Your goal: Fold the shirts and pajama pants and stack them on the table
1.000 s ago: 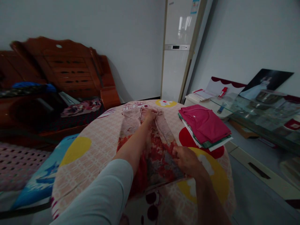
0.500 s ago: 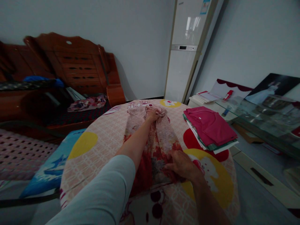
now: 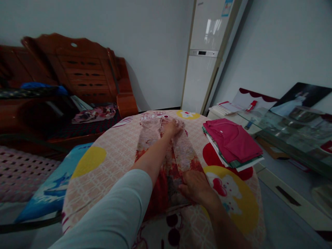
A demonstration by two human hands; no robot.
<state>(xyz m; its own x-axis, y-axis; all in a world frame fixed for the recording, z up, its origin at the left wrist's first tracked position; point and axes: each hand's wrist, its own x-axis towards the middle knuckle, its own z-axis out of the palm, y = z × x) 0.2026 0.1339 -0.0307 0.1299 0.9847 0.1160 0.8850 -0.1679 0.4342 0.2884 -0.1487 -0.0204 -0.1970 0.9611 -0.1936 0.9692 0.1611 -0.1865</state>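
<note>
A thin shirt (image 3: 183,148), pale pinkish at the top with a red and orange print lower down, lies on the round table (image 3: 116,152). One side panel is folded over lengthwise. At its far end my left hand (image 3: 173,128) has its fingers closed on bunched cloth near the collar; the fingertips are partly hidden. My right hand (image 3: 195,186) rests on the near right part of the shirt, thumb apart from the fingers, palm down. My left forearm covers the shirt's middle.
To the right sits a stack of folded clothes with a pink garment (image 3: 233,138) on top. A glass shelf (image 3: 275,128) stands beyond it. Behind are a wooden sofa (image 3: 77,69) and a tall white air conditioner (image 3: 198,79). A blue cushion (image 3: 54,183) lies at left.
My right hand has shifted slightly left and nearer to me, its fingers flatter on the cloth. My left hand has turned a little and stays at the far end of the shirt.
</note>
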